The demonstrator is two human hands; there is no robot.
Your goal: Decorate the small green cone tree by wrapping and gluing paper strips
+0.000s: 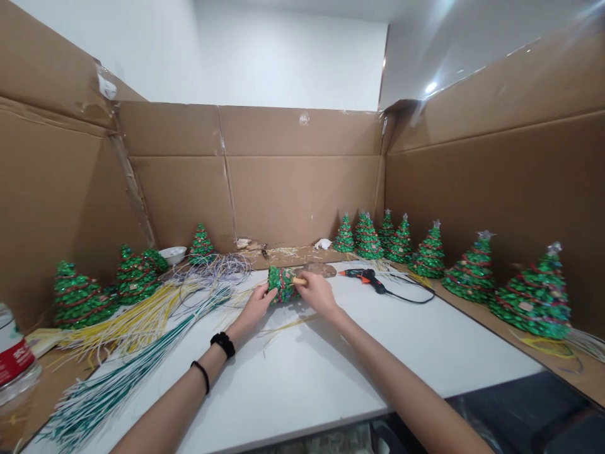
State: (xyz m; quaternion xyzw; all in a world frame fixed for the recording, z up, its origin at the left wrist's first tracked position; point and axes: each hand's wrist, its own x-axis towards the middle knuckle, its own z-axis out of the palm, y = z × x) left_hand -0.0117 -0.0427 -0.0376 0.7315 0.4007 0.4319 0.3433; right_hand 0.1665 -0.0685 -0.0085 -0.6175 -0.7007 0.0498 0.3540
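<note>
Sitting in the grip of the left hand near the frame's centre, the green tree looks light and fragile, best held gently around its sides, while the right hand pinches a tan stick.

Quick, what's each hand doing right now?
Left hand: closed on a green Christmas tree.
Right hand: closed on a tan stick against that tree.

Trees: green, banded red. Board: white. Strands: green-and-white. Bottle label: red, lettering seemingly white.
</note>
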